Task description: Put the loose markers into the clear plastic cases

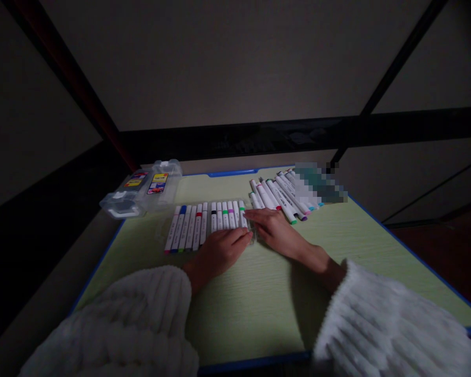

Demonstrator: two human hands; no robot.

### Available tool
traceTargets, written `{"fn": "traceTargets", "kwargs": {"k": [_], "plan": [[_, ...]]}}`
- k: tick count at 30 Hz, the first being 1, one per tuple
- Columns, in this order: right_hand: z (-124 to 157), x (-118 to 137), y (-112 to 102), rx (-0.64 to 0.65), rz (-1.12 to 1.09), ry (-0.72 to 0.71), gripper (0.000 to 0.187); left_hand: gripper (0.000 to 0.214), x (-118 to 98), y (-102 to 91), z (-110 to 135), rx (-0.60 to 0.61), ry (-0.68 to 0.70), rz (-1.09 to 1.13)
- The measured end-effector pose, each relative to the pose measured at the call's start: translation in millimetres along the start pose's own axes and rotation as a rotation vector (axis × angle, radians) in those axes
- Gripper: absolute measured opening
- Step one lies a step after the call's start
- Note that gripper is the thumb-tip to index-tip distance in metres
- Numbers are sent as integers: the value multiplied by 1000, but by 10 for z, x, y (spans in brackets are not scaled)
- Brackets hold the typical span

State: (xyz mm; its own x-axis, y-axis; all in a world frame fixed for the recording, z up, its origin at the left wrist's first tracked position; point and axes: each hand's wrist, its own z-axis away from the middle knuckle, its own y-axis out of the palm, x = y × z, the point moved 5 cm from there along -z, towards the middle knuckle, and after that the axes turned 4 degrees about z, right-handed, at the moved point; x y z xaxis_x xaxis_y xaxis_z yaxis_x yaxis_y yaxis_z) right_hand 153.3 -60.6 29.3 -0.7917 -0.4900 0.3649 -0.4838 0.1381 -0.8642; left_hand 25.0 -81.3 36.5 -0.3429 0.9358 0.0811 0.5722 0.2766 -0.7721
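Note:
A row of white markers [198, 225] with coloured bands and ends lies side by side in a clear plastic tray [252, 235]. My left hand [224, 248] rests over the lower ends of the right-hand markers, its fingers stretched to the right and its thumb hidden. From the other side, my right hand [280, 233] reaches in with extended fingers. Its index fingertip touches the green-banded marker [242, 209] at the row's right end. The two hands' fingertips nearly meet there. Neither hand visibly wraps around a marker.
Behind my right hand, several loose white markers [280, 196] lie in a pile, partly under a blurred patch. A clear plastic case [141, 191] with bright labels sits at the table's far left corner. The pale green table [239, 309] has a blue edge; a wall stands behind.

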Motion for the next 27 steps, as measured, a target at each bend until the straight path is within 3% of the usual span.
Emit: {"fn": "traceTargets", "kwargs": {"k": [27], "plan": [[16, 41, -7, 27, 104, 0, 41, 16, 19, 20, 8, 11, -59, 21]]}}
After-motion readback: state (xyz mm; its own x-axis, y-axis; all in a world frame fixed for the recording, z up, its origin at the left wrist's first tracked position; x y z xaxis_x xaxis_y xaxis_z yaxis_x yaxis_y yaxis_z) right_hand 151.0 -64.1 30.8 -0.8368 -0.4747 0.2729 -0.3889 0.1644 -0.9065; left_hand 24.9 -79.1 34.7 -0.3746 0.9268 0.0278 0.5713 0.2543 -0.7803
